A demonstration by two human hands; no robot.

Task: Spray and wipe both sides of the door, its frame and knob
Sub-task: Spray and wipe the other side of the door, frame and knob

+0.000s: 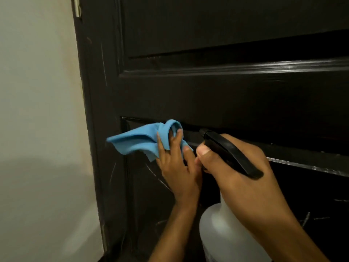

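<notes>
A dark brown panelled door (217,95) fills most of the view, with pale scratch marks on its lower panel. My left hand (177,167) holds a crumpled blue cloth (139,142) against the top left corner of the lower panel. My right hand (236,173) grips the black trigger head of a translucent white spray bottle (224,237), whose nozzle points at the door just right of the cloth. The door's left edge (90,110) runs down beside the wall. No knob is in view.
A cream wall (41,110) takes up the left side of the view. A pale hinge (77,6) shows at the top left edge of the door.
</notes>
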